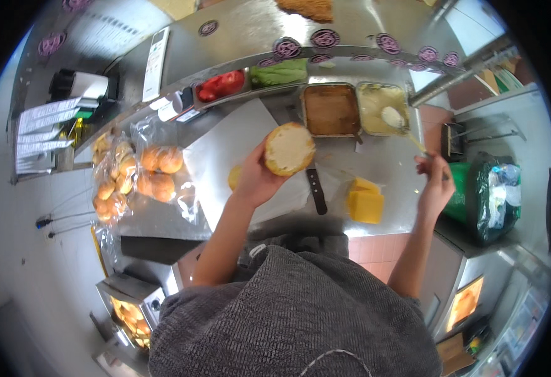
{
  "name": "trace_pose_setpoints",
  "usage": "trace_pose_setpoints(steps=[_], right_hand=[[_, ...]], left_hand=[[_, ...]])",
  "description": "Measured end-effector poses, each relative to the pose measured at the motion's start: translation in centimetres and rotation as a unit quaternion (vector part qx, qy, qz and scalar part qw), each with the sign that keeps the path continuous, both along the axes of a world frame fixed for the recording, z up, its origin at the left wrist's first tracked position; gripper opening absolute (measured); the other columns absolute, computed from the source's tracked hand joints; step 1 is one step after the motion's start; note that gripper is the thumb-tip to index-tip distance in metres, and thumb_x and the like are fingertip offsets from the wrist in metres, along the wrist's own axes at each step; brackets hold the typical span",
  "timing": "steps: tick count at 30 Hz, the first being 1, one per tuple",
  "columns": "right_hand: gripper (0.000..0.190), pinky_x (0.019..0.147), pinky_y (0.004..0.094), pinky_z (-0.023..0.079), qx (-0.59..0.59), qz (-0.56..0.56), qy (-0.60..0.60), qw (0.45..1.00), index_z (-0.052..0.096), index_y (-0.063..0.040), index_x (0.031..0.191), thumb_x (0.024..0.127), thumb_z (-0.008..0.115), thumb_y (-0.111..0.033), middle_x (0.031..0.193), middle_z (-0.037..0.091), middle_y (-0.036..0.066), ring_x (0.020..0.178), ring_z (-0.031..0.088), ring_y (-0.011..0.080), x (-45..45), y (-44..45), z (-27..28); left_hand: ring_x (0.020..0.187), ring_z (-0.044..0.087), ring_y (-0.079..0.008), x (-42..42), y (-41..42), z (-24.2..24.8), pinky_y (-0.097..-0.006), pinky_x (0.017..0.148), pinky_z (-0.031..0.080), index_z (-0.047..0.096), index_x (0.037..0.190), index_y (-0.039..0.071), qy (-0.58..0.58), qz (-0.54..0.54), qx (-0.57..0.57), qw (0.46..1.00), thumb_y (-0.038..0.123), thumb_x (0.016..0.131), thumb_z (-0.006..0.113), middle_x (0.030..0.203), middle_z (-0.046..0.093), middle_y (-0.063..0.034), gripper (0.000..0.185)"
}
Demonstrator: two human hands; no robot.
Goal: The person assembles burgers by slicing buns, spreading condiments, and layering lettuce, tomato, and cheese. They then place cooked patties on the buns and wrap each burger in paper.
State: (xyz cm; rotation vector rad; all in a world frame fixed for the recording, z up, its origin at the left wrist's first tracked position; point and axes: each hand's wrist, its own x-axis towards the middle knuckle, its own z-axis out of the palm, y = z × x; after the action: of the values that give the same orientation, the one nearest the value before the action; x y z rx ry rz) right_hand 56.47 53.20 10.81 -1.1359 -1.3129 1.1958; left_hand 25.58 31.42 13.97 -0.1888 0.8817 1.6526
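Observation:
My left hand (259,181) holds half a bread bun (289,149), its cut face up, over a sheet of white paper (228,136) on the steel counter. A yellow round piece (234,177) lies on the paper, partly hidden behind that hand. My right hand (435,181) grips the thin handle of a spoon (392,117), whose bowl carries pale sauce at the metal pan of pale sauce (374,99). Beside it stands a pan of brown sauce (332,110). A black-handled knife (317,192) rests near the paper's right edge, left of a stack of yellow cheese slices (366,205).
Bagged buns (160,172) lie on the left. Trays of cut tomatoes (221,86) and lettuce (279,73) line the back below a raised steel shelf (242,33). A lined green bin (457,195) stands right of the counter. Paper slips (44,129) hang at far left.

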Motion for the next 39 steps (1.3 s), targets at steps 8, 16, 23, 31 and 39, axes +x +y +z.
trace_pose_setpoints(steps=[8,16,23,31,39], right_hand=[[0.036,0.088,0.0428,0.053,0.393,-0.071,-0.428,0.811,0.070,-0.003,0.126,0.100,0.074,-0.027,0.109,0.073,0.016,0.099,0.069,0.0326,-8.9,1.2,2.4],[0.051,0.094,0.0516,0.054,0.379,0.154,-0.528,0.744,0.065,-0.002,0.128,0.092,0.078,-0.036,0.120,0.068,0.026,0.110,0.066,0.0418,-32.0,0.7,-2.9],[0.028,0.082,0.0474,0.060,0.503,0.199,-0.585,0.604,0.065,0.001,0.110,0.093,0.070,-0.022,0.099,0.073,0.020,0.094,0.073,0.0384,-33.1,5.3,-7.1],[0.010,0.069,0.0417,0.063,0.520,0.396,-0.589,0.474,0.068,-0.003,0.099,0.092,0.061,-0.007,0.092,0.075,0.013,0.084,0.077,0.0320,-33.9,6.6,-3.8],[0.017,0.064,0.0476,0.061,0.340,0.347,-0.667,0.564,0.066,-0.004,0.109,0.095,0.062,-0.012,0.087,0.073,0.018,0.080,0.074,0.0382,-34.7,4.3,-1.7]], left_hand=[[0.150,0.044,-0.0330,-8.4,-3.9,-6.6,-0.0473,0.123,0.037,0.040,0.159,0.001,0.177,-0.122,-0.174,0.961,0.050,0.111,0.043,0.159,0.050,-0.0159,0.069],[0.140,0.051,-0.0368,-11.7,-3.4,-5.7,-0.0422,0.118,0.042,0.051,0.151,0.006,0.746,-0.203,-0.152,0.616,0.042,0.097,0.067,0.155,0.052,-0.0175,0.067],[0.144,0.050,-0.0369,-19.1,12.2,-7.2,-0.0523,0.120,0.037,0.033,0.165,0.019,0.871,-0.304,-0.079,0.379,0.031,0.097,0.073,0.159,0.047,-0.0199,0.080],[0.135,0.055,-0.0418,-24.0,17.8,-11.7,-0.0545,0.114,0.042,0.053,0.149,0.011,0.805,-0.386,0.018,0.450,0.029,0.097,0.068,0.142,0.061,-0.0214,0.057],[0.135,0.053,-0.0408,-23.9,19.0,-10.9,-0.0535,0.114,0.041,0.056,0.147,0.012,0.792,-0.392,-0.004,0.467,0.025,0.090,0.075,0.143,0.059,-0.0183,0.061]])
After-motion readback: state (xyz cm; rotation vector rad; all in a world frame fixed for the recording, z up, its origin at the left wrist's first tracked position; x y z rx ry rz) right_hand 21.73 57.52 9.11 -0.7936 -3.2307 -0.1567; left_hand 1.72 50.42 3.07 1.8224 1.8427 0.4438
